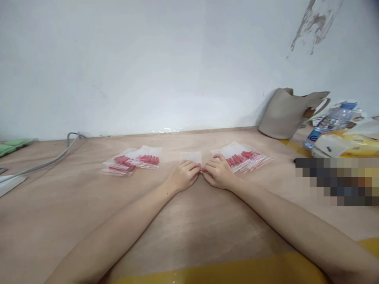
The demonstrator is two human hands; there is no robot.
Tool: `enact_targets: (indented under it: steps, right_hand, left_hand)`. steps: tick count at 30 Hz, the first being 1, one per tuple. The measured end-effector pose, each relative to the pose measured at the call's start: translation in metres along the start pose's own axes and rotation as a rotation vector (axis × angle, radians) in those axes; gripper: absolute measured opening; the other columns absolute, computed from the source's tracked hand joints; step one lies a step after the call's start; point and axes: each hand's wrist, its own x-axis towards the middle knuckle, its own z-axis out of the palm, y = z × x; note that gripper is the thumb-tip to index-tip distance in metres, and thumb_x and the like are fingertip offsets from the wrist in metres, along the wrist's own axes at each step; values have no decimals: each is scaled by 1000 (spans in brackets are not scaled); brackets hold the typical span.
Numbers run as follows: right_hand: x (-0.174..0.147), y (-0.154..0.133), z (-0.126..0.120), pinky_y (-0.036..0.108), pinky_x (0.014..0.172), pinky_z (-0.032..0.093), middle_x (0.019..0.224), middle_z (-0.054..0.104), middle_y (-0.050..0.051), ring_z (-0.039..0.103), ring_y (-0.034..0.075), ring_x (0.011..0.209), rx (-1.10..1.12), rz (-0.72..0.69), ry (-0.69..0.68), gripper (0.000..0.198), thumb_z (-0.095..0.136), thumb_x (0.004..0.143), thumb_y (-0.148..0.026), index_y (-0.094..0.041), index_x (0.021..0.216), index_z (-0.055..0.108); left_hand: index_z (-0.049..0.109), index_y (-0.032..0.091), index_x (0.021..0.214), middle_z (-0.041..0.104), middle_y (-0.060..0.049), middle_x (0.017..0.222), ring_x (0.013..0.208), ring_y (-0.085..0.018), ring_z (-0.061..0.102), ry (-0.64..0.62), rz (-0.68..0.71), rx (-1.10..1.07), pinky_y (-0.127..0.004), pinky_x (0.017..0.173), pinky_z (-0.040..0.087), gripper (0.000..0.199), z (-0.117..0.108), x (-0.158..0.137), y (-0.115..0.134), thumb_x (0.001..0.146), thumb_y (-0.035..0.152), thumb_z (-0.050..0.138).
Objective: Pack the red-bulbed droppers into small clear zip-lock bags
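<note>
Both hands meet at the near edge of a small clear zip bag (190,156) lying flat on the table. My left hand (186,174) has its fingers closed on that edge, covering much of the bag. My right hand (218,172) pinches the same edge at its right end, index finger bent upward. A bit of red shows between the hands; the rest of the contents is hidden. To the left lies a pile of zip bags (145,159) with red, capsule-like pieces inside. Beside my right hand is another overlapping pile of zip bags (241,157) with similar red pieces.
A beige bag (281,114) leans against the wall at the back right. Next to it are a plastic bottle (331,124) with a blue cap and a yellow-and-white package (346,144). A grey cable (50,165) and a green tray (14,146) lie at the left.
</note>
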Motion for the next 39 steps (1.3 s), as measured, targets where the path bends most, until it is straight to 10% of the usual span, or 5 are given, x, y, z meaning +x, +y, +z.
enact_targets:
  steps: [39]
  right_hand:
    - [-2,0,-3,38,86,24,64,59,2,49,14,70,-33,-20,22,21,44,85,-19,-18,71,60]
  left_hand:
    - [56,16,70,59,-6,65,64,-18,57,-45,-4,284,-31,60,45,33,-47,-43,-22,94,19,33]
